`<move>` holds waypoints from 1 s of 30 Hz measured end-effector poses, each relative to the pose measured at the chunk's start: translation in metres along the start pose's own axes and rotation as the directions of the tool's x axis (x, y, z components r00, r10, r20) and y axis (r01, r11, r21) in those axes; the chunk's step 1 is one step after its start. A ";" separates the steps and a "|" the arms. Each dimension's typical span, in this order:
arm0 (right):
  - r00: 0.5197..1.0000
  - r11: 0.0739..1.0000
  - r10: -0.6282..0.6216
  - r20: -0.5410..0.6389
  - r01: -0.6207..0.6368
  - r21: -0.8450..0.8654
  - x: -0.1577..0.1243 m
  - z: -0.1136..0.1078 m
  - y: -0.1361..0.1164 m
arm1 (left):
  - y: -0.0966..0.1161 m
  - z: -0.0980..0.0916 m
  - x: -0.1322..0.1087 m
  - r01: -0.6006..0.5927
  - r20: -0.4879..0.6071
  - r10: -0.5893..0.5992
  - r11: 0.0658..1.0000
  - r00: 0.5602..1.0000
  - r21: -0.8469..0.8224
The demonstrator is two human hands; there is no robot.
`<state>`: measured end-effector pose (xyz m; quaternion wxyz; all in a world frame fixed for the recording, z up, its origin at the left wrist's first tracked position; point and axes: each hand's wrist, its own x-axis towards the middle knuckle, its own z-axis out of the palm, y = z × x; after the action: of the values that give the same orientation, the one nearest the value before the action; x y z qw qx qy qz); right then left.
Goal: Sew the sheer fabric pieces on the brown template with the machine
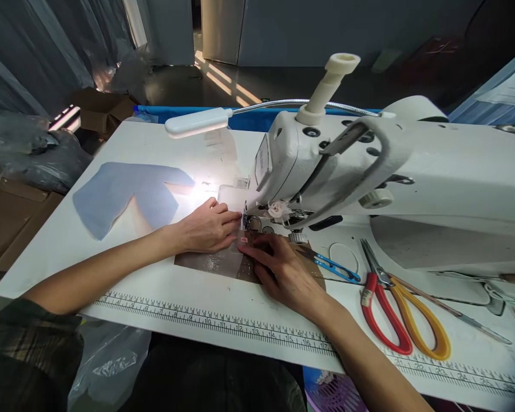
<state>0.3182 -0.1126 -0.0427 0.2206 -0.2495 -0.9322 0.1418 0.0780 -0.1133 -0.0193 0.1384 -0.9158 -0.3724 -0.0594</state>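
A white sewing machine (278,160) stands over the table, its needle area just beyond both hands. Beneath the presser foot and toward me lies a thin brown, partly see-through sheet (210,262), with a small red-and-white mark (244,240) near the needle. My left hand (208,226) has its fingers bent and held close together on the sheet, fingertips by the presser foot. From the right, my right hand (283,266) grips the sheet, index finger beside the mark and thumb lower down. Some fingertips are hidden.
Blue thread snips (337,268) lie right of my right hand. Farther right are scissors (386,297) with red and yellow handles and a thin metal tool (459,313). A blue-grey cut piece (124,191) lies left. A lamp (197,122) hangs over the table; a ruler (206,321) runs along its front edge.
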 end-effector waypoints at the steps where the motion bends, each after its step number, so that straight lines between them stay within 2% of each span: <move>1: 1.000 1.000 0.011 0.001 -0.011 -0.002 0.001 0.000 0.000 | -0.002 0.000 0.002 0.000 0.004 0.000 1.000 1.000 -0.001; 8: 0.999 0.999 0.045 0.022 -0.044 -0.005 0.003 -0.001 0.000 | -0.011 0.003 0.002 -0.001 0.019 0.003 0.997 1.000 -0.073; 30: 0.999 0.998 0.052 -0.004 -0.052 -0.019 0.001 0.001 -0.002 | -0.006 0.008 -0.001 0.035 -0.022 -0.038 0.992 0.999 -0.125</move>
<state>0.3160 -0.1137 -0.0421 0.2160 -0.2760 -0.9263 0.1384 0.0733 -0.1070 -0.0255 0.0843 -0.9149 -0.3828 -0.0963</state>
